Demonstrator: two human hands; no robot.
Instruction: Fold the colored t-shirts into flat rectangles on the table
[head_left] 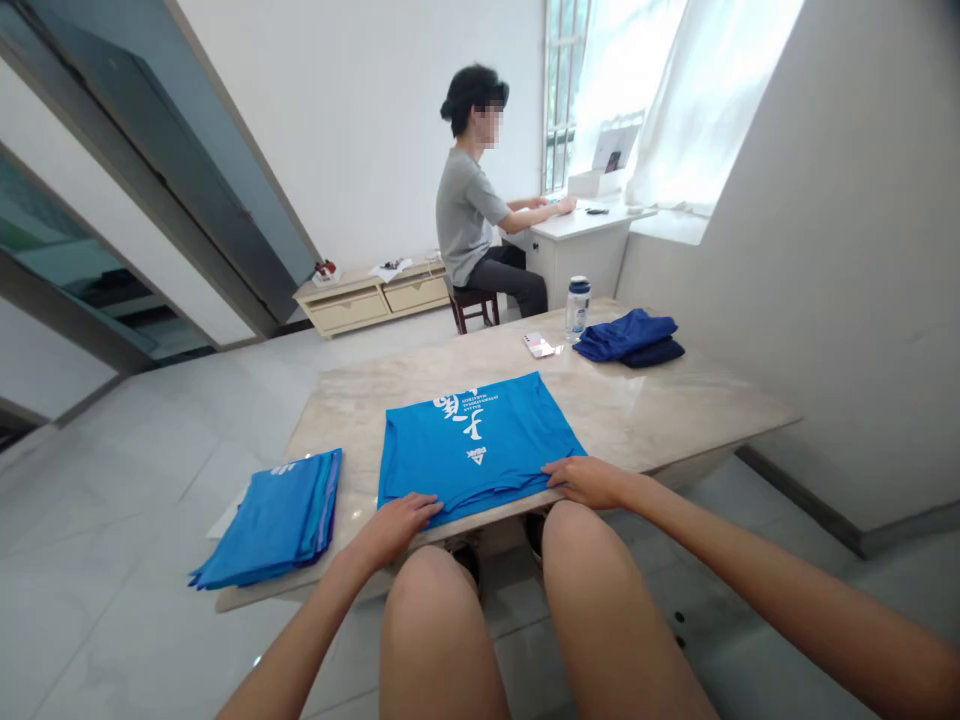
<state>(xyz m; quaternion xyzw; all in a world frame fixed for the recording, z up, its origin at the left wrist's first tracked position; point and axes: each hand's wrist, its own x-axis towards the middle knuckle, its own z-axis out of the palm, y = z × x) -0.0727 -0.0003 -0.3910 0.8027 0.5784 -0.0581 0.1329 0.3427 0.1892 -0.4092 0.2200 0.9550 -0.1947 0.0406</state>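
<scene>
A blue T-shirt [510,430] with white printing lies spread, partly folded, on the stone-topped table in front of me. The collar curves along its near edge. My left hand [405,522] rests on the near left corner of the shirt, fingers stretched over the cloth. At the near right corner, my right hand [589,480] touches the shirt with its fingers extended and slightly apart; its thumb is hidden. To the left, a stack of folded shirts [274,520] in blue and purple sits at the table's edge.
On the table [720,410] are a phone [537,345], a water bottle [577,308] and dark blue folded clothes [630,335]. Beyond it, a person [469,210] sits at a white desk [577,222]. A low cabinet [360,300] stands by the wall.
</scene>
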